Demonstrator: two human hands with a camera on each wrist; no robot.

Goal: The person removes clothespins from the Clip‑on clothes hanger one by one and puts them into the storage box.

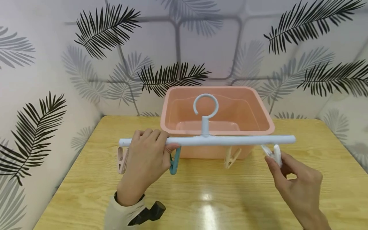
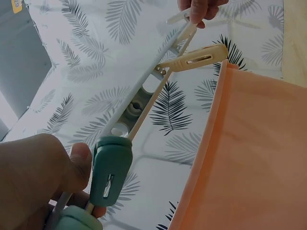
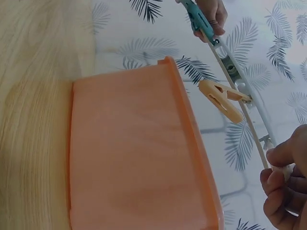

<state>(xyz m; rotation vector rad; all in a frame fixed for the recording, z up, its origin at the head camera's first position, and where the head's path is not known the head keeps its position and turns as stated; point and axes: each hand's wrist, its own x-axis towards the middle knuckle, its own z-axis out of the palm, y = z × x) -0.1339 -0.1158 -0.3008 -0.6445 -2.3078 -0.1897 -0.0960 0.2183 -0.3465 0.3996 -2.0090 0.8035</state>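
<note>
A pale blue clip hanger (image 1: 244,140) is held level above the table, its round hook pointing up. My left hand (image 1: 147,164) grips its bar left of the middle. Beside the thumb hangs a teal clip (image 1: 174,161), and a pale pink clip (image 1: 120,160) hangs at the left end. A cream clip (image 2: 194,58) hangs to the right of the hook. Under the bar's right end, my right hand (image 1: 302,182) pinches a white clip (image 1: 277,154) between thumb and fingers. In the right wrist view, those fingers (image 3: 280,199) partly hide the white clip.
A pink-orange plastic basin (image 1: 198,153) stands on the wooden table (image 1: 95,153) behind the hanger. Leaf-patterned covering (image 1: 201,38) backs the table. A black strap with a knob (image 1: 156,210) sits at the left wrist.
</note>
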